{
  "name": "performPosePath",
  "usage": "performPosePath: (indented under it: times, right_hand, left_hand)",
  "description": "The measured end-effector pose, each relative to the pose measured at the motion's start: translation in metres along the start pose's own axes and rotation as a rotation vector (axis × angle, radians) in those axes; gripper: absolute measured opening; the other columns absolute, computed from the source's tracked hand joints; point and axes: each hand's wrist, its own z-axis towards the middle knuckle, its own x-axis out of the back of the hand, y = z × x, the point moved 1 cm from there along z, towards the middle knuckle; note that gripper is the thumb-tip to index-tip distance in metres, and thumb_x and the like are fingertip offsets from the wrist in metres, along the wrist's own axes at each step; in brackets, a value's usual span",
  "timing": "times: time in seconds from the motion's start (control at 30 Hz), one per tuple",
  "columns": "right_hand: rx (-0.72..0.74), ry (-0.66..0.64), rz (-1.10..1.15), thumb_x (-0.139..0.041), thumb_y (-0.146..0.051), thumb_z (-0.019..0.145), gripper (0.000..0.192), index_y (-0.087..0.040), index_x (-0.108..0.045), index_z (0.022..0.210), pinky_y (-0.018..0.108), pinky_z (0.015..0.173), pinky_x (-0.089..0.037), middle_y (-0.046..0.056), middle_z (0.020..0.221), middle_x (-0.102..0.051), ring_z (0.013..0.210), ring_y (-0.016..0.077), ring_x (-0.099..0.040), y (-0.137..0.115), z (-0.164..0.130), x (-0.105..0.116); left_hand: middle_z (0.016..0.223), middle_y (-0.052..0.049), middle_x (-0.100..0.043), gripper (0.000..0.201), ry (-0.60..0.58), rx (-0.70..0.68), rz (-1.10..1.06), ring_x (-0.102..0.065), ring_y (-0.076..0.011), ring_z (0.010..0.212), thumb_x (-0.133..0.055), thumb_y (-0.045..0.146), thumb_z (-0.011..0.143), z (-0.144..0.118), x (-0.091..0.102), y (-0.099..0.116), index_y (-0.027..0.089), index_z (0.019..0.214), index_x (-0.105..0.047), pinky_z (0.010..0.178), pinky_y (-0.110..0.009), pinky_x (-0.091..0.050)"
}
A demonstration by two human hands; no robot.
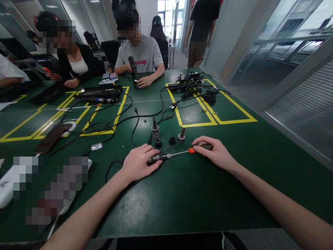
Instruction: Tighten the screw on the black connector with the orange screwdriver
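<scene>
1. On the green counter [182, 194], near edge, just below the cluster of small metal parts [166, 137]: both hands work on one tool joint.
2. Left hand [139, 163] lies palm-down, grip closed over a dark cylindrical piece [156, 158]; its right end sticks out past the fingers.
3. Right hand [215, 152] is closed on the handle of an orange-collared screwdriver [191, 150]; most of the handle is hidden under the fingers.
4. Screwdriver's long axis runs nearly level across the view, left-right, tilted slightly down toward the left. Tip points left, into the end of the dark piece; handle points right.
5. Dark piece lies along the same line, so the two read as one straight run between the hands.
6. Whether the tip is seated in a screw cannot be told; the joint is too small.
7. Judgement on doing it well: keep shaft in line with the dark piece, press the left hand down so the piece can't roll, push lightly along the axis while turning, no sideways lever.
8. Black cables [135, 121] loop just beyond the metal parts; yellow tape lines [197, 124] sit further back. Other people sit at the far side, hands well apart from this work.
</scene>
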Motion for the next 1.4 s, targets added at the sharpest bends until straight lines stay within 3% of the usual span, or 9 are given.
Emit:
performPosePath:
  times: [0.13, 0.33, 0.6, 0.8, 1.0, 1.17, 1.4]
  right_hand:
    - [0.049, 0.031, -0.011, -0.078, -0.057, 0.080, 0.039, -0.021, -0.073, 0.093, 0.029, 0.060, -0.045, 0.001, 0.078, -0.065, 0.064, 0.0163, -0.056, -0.0011, -0.0001, 0.0012]
    - [-0.030, -0.019, -0.028, -0.060, -0.069, 0.091, 0.051, -0.020, -0.071, 0.085, 0.029, 0.053, -0.040, -0.005, 0.053, -0.047, 0.050, 0.0147, -0.045, -0.0019, -0.0002, -0.0015]
    - [0.049, 0.018, 0.004, -0.077, -0.058, 0.081, 0.039, -0.022, -0.071, 0.095, 0.030, 0.062, -0.049, 0.002, 0.080, -0.067, 0.068, 0.0187, -0.060, -0.0001, 0.0009, 0.0003]
    - [-0.003, -0.060, -0.016, -0.061, -0.061, 0.093, 0.044, -0.020, -0.070, 0.083, 0.029, 0.053, -0.040, -0.004, 0.055, -0.050, 0.051, 0.0146, -0.046, -0.0015, -0.0001, -0.0005]
    - [0.044, -0.029, 0.004, -0.076, -0.055, 0.081, 0.036, -0.021, -0.071, 0.088, 0.030, 0.062, -0.048, 0.004, 0.079, -0.069, 0.067, 0.0179, -0.060, -0.0051, 0.0000, 0.0003]
    - [-0.011, -0.077, -0.013, -0.062, -0.064, 0.091, 0.046, -0.020, -0.069, 0.077, 0.029, 0.052, -0.042, -0.002, 0.054, -0.054, 0.051, 0.0151, -0.049, -0.0018, -0.0008, -0.0018]
    - [0.052, -0.044, -0.024, -0.076, -0.054, 0.082, 0.036, -0.022, -0.074, 0.098, 0.031, 0.061, -0.049, 0.004, 0.080, -0.069, 0.066, 0.0185, -0.059, -0.0004, 0.0002, 0.0014]
  left_hand:
    - [0.102, -0.005, -0.076, 0.026, -0.004, 0.004, -0.006, -0.070, -0.0216, 0.089, -0.065, 0.039, 0.097, -0.0001, -0.0001, -0.0002, 0.019, 0.111, -0.074, 0.075, -0.034, -0.058]
    - [0.101, -0.006, -0.076, 0.026, -0.002, 0.006, -0.008, -0.069, -0.0212, 0.089, -0.064, 0.040, 0.098, 0.0006, 0.0003, 0.0004, 0.019, 0.111, -0.074, 0.076, -0.033, -0.059]
    - [0.101, -0.006, -0.076, 0.026, 0.000, 0.007, -0.015, -0.070, -0.0216, 0.088, -0.065, 0.039, 0.097, 0.0009, 0.0013, 0.0016, 0.020, 0.111, -0.074, 0.075, -0.034, -0.059]
    - [0.100, -0.006, -0.076, 0.026, 0.000, 0.002, -0.009, -0.070, -0.0224, 0.089, -0.065, 0.039, 0.097, 0.0012, 0.0006, 0.0013, 0.019, 0.111, -0.074, 0.076, -0.035, -0.059]
    - [0.100, -0.006, -0.076, 0.026, 0.005, -0.004, -0.010, -0.070, -0.0222, 0.088, -0.065, 0.039, 0.097, 0.0010, 0.0009, 0.0010, 0.018, 0.110, -0.074, 0.075, -0.035, -0.059]
    - [0.100, -0.006, -0.076, 0.026, 0.007, -0.002, -0.014, -0.070, -0.0218, 0.088, -0.064, 0.040, 0.098, 0.0009, 0.0007, 0.0009, 0.019, 0.110, -0.074, 0.075, -0.034, -0.059]
    - [0.100, -0.006, -0.076, 0.026, 0.012, 0.001, -0.022, -0.070, -0.0221, 0.089, -0.063, 0.039, 0.098, 0.0007, 0.0008, 0.0010, 0.020, 0.110, -0.074, 0.075, -0.035, -0.059]
